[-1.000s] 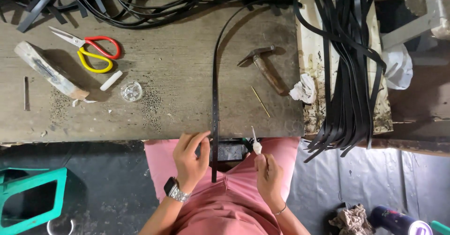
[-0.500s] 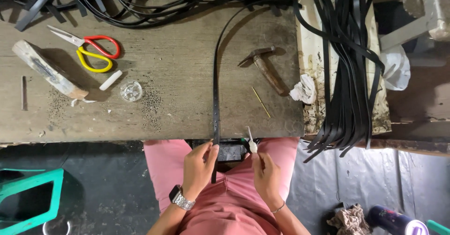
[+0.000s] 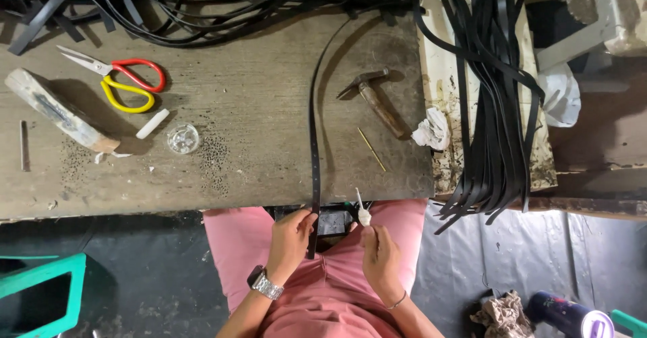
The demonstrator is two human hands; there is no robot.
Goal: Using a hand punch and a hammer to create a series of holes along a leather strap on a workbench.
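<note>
Your left hand (image 3: 291, 238) has slid in and now pinches the black strap's (image 3: 314, 142) near end at the worktop (image 3: 256, 109) edge. Your right hand (image 3: 379, 257) grips a small white-tipped applicator (image 3: 362, 210); keep the strap taut while dabbing.

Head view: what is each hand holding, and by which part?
Left hand pinches the black strap near its lower end; right hand holds a small white-tipped stick by its bottom.
</note>
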